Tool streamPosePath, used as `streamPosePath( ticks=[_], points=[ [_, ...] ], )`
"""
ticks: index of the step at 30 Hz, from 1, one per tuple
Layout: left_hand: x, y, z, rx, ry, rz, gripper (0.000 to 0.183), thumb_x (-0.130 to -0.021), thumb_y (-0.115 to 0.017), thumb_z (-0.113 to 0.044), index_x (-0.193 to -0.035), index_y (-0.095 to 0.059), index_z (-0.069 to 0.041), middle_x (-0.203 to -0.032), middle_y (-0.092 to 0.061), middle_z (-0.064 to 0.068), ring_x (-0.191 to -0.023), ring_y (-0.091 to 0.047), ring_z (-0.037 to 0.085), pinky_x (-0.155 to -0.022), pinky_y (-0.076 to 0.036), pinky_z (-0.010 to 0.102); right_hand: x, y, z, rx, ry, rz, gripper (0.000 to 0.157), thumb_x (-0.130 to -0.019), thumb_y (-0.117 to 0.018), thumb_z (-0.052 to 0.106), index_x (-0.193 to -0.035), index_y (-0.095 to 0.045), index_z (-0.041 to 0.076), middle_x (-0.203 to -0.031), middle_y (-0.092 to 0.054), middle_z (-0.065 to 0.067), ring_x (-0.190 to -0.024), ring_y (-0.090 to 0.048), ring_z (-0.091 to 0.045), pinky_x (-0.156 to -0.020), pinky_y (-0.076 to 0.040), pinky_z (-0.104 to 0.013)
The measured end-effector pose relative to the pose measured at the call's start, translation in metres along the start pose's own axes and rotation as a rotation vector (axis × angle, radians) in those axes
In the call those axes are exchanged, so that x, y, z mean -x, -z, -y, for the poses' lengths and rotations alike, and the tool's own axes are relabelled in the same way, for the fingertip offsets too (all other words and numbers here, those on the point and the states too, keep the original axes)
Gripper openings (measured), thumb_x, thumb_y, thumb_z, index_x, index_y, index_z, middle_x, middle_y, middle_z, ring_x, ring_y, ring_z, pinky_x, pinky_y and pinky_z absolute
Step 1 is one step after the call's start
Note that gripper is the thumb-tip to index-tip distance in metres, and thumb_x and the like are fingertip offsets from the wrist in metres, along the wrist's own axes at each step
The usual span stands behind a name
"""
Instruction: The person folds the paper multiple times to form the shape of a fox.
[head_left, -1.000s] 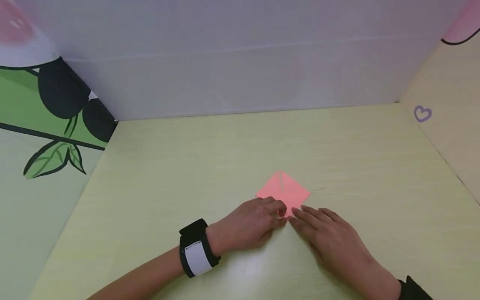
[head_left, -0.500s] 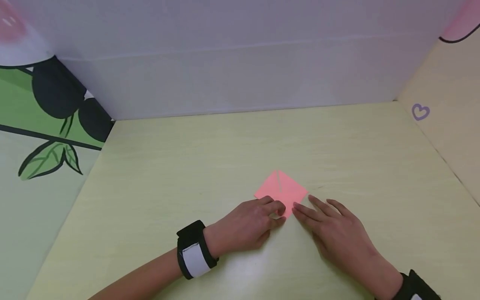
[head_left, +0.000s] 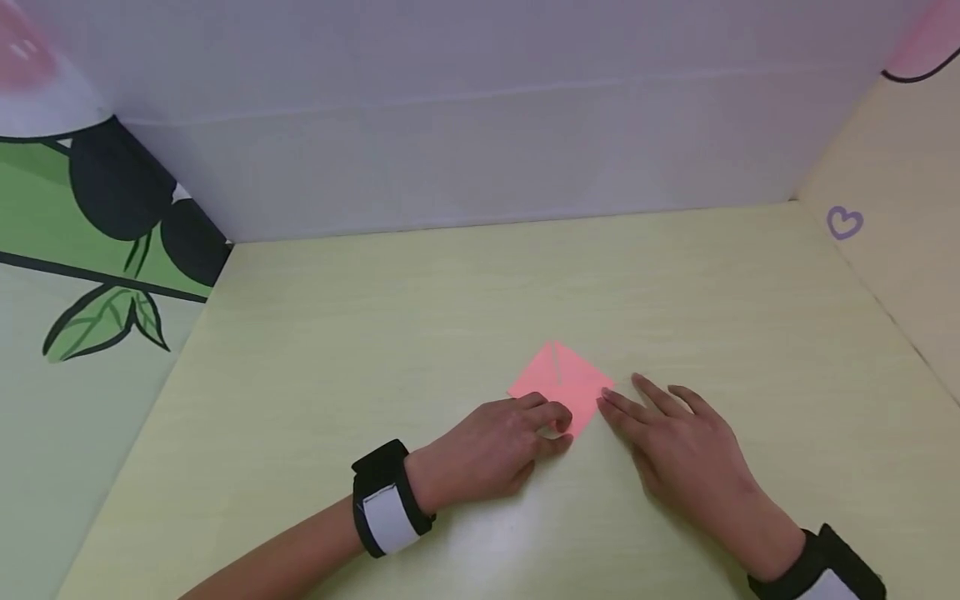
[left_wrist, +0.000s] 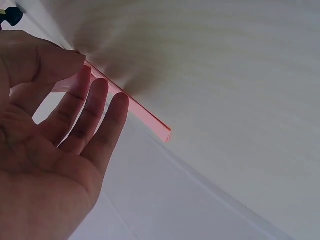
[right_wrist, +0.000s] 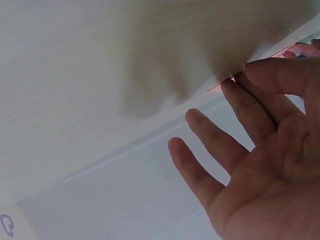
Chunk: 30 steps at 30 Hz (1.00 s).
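A small sheet of folded pink paper [head_left: 577, 386] lies on the table in the head view, its corners making a diamond. A narrow slit runs down between two flaps at its far corner. My left hand [head_left: 491, 446] covers the near left side, bent fingertips resting on the paper and the thumb tip by the near corner. In the left wrist view the paper [left_wrist: 150, 120] shows edge-on past the fingers. At the right corner, my right hand [head_left: 686, 462] touches the edge with its forefinger and thumb area; its other fingers are spread off the paper.
The pale wooden table [head_left: 375, 333] ends at a light purple wall [head_left: 480, 158] at the back. Painted panels stand at both sides, the right one bearing a purple heart [head_left: 845, 222]. A black band [head_left: 392, 498] is around the left wrist; the right wrist wears another.
My right hand has slid up and right along the lower right edge of the paper, from the near corner to the right corner. The left hand stays in place on the paper.
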<state>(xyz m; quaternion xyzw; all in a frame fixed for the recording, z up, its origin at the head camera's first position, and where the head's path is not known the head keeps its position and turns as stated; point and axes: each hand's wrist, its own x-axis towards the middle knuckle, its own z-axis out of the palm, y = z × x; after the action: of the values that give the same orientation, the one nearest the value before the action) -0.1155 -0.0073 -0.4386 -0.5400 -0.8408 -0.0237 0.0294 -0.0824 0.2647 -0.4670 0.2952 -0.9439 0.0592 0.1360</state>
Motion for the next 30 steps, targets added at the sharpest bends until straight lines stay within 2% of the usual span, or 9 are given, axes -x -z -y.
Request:
streamPosePath(
  ticks=[6,14,23,30],
  points=[
    [0.0011,0.002,0.0004,0.019,0.006,-0.005,0.041,-0.092,-0.055,0.001,-0.119,-0.078,-0.02,-0.121,-0.06,-0.004,-0.102,-0.055,0.012,-0.08,-0.05,0.022,-0.0034,0.0036,-0.0035,0.027,-0.039,0.037,0.057,-0.084,-0.078,0.014,-0.139,-0.066,0.013,-0.138,-0.066,-0.002,-0.133,-0.057,-0.03,-0.103,-0.047,-0.052],
    [0.0,0.005,0.0016,0.035,0.01,-0.013,0.042,-0.092,-0.054,0.002,-0.119,-0.078,-0.02,-0.121,-0.061,-0.003,-0.103,-0.055,0.012,-0.082,-0.049,0.023,-0.0076,0.0072,-0.0018,0.033,-0.044,0.081,0.055,-0.086,-0.075,0.01,-0.14,-0.064,0.008,-0.139,-0.065,-0.006,-0.132,-0.058,-0.03,-0.101,-0.048,-0.051],
    [0.0021,0.0034,0.0006,0.071,0.036,-0.002,0.042,-0.089,-0.055,0.003,-0.118,-0.078,-0.019,-0.122,-0.062,-0.004,-0.107,-0.055,0.011,-0.082,-0.051,0.022,-0.0079,0.0021,-0.0051,0.023,-0.04,0.048,0.053,-0.085,-0.077,0.011,-0.137,-0.067,0.012,-0.136,-0.067,-0.003,-0.128,-0.062,-0.029,-0.097,-0.051,-0.05],
    [-0.0016,0.0025,0.0005,0.086,0.031,0.013,0.039,-0.091,-0.059,0.001,-0.117,-0.079,-0.02,-0.122,-0.062,-0.005,-0.108,-0.055,0.011,-0.085,-0.051,0.022,-0.0071,0.0073,-0.0053,-0.018,-0.036,0.022,0.052,-0.084,-0.079,0.012,-0.135,-0.069,0.012,-0.132,-0.069,-0.006,-0.125,-0.064,-0.03,-0.095,-0.052,-0.051]
  ],
)
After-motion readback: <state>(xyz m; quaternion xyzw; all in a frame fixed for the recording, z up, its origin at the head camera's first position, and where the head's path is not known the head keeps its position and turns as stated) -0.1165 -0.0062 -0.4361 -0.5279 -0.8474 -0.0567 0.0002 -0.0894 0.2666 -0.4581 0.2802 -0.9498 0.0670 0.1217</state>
